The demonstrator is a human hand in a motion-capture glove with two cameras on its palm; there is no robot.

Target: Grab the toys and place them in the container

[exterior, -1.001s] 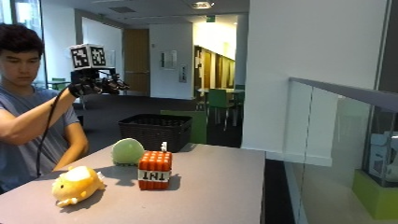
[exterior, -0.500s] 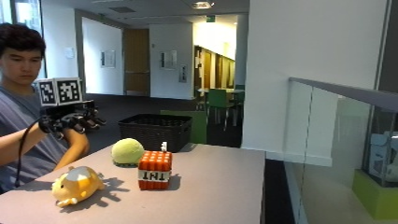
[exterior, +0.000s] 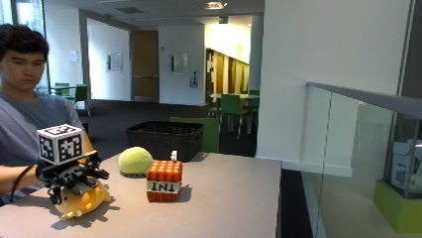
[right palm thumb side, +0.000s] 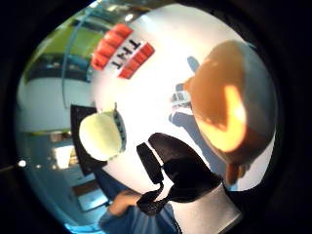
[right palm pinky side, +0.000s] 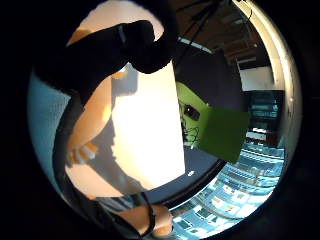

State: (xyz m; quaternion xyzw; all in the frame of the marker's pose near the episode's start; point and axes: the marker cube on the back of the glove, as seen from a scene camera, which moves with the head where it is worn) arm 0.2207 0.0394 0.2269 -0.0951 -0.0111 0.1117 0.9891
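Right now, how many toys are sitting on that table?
3. A yellow plush toy lies at the near end under the gloved right hand; a green ball sits toward the black basket; a red TNT block stands beside the ball. None seems hidden.

Grey t-shirt, black glove on right hand (exterior: pixel 71 179)

I see a pale grey table (exterior: pixel 224 198) carrying three toys directly on its top. A yellow plush toy (exterior: pixel 82 199) lies near the person's end. An orange TNT block (exterior: pixel 164 180) stands upright near the middle. A yellow-green ball (exterior: pixel 135 161) rests just beside the block, on its far side.
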